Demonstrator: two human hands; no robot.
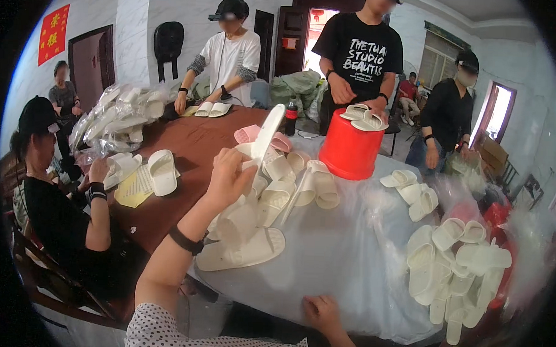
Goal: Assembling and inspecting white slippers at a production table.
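My left hand is raised over the table's middle, its fingers closed round a white slide slipper that stands nearly upright. Several white slippers lie heaped under and beyond that hand, and a large one rests sole-down below my wrist. Pink slippers show partly behind the held one. Down by the near table edge is my right hand, with curled fingers and nothing visible in them. It touches none of the slippers.
An upturned red bucket bears a pair of slippers. More white slippers pile up at the right beside clear plastic bags. Bagged slippers stand at the far left. A dark bottle is behind. Co-workers surround the table; one at left handles slippers.
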